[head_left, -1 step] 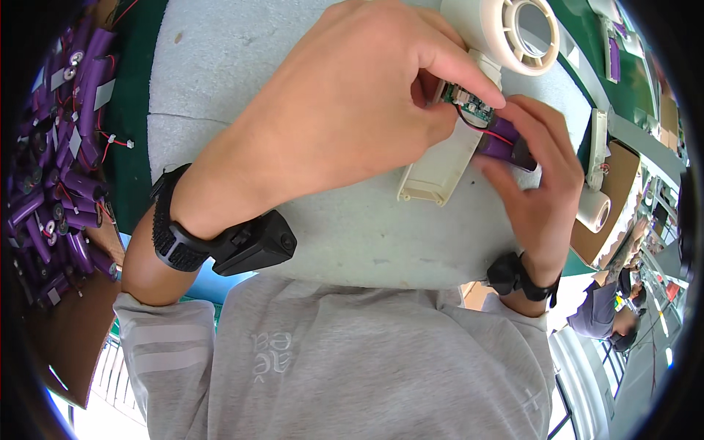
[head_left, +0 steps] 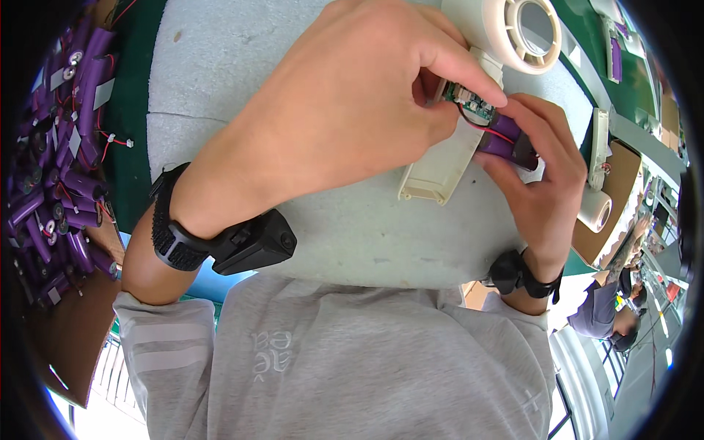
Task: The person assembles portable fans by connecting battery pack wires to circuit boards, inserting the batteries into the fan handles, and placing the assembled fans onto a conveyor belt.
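My left hand reaches across, thumb and index finger closed about a small green circuit board. The board sits at the upper part of an open cream plastic handle shell, beside a round white head with a ribbed ring. My right hand grips a purple battery pack from the right side, thumb below and fingers above. A red and a black wire run between board and pack. The pack lies partly beyond the shell's right edge. Some of my left fingers are hidden behind that hand.
A pale foam mat lies under the work. Many purple battery packs with wires fill a cardboard box at left. Another white unit and an open carton stand at right. A person is farther off at right.
Almost nothing differs. The battery pack and my right hand have shifted very slightly; both hands keep their grip.
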Demonstrator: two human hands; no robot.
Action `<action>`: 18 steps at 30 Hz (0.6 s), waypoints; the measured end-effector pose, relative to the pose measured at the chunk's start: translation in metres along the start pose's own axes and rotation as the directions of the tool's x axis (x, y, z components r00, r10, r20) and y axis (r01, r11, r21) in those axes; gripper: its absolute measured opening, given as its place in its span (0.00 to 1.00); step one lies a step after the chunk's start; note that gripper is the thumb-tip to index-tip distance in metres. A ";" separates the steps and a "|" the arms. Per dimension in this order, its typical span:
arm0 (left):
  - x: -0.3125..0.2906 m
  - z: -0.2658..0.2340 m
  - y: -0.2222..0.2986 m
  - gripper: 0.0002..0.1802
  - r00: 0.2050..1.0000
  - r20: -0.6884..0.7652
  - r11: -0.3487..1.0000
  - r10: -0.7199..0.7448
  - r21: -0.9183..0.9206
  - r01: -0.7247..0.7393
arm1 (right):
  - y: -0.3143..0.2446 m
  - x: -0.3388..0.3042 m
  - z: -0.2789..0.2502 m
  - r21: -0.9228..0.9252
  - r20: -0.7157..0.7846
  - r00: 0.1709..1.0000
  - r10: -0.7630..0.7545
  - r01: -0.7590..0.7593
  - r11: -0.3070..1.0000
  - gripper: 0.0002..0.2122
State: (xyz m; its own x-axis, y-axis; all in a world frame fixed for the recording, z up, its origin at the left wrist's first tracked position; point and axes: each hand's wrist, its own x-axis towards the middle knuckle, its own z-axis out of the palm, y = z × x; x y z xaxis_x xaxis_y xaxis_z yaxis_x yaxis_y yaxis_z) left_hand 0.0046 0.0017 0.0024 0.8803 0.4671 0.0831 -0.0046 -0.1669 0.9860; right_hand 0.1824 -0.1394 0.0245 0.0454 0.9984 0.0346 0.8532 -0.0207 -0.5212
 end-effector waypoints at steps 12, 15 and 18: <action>0.001 -0.001 0.001 0.15 0.999 0.038 0.994 0.003 0.107 -0.007 | -0.014 -0.010 -0.020 0.762 0.558 0.778 0.288 -0.618 0.194 0.37; 0.001 -0.003 0.000 0.15 0.999 0.040 0.990 0.004 0.143 -0.010 | -0.012 -0.015 -0.014 0.795 0.594 0.788 0.165 -0.606 0.035 0.41; 0.001 -0.004 0.002 0.15 0.999 0.044 0.988 0.009 0.155 -0.016 | 0.016 -0.017 0.006 0.921 0.383 0.903 -0.194 -0.357 0.155 0.45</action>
State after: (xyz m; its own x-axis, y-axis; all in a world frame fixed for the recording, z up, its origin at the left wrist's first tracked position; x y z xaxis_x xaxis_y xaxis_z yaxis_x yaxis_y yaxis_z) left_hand 0.0039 0.0056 0.0048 0.9003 0.4268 0.0856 0.0553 -0.3071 0.9501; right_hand 0.1921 -0.1567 0.0105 -0.3234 0.9262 -0.1941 -0.3625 -0.3107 -0.8787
